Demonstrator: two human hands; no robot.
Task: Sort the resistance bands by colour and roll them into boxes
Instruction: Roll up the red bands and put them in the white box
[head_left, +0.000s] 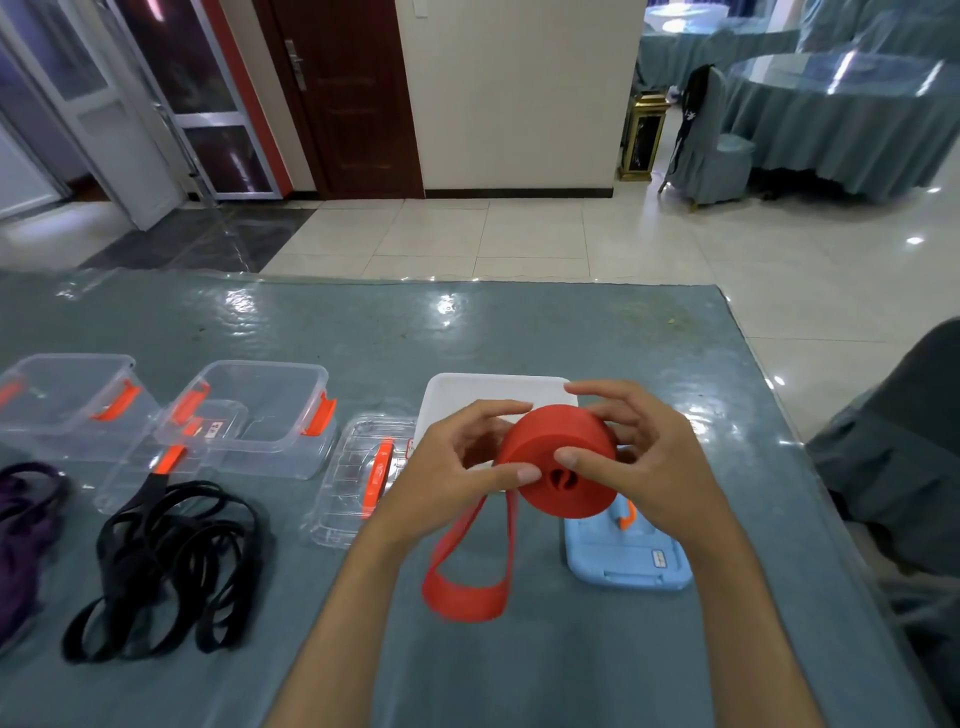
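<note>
Left of hands (550, 467): black bands (171, 566).

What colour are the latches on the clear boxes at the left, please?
Orange, on the clear boxes; the latches show best in the head view.

You hold red resistance band (558, 460): matt rubber, smooth, rolled tight. Black bands (171, 561) on your left: matt rubber too. Purple bands (23, 525): same dull finish. Boxes (249, 415) clear glossy plastic, orange plastic clips. Clear lid (358, 478) ribbed, shiny. Blue lid (623, 558) opaque smooth plastic. Table (363, 332): teal cloth under glossy transparent film, wrinkled, strong reflections.
</note>
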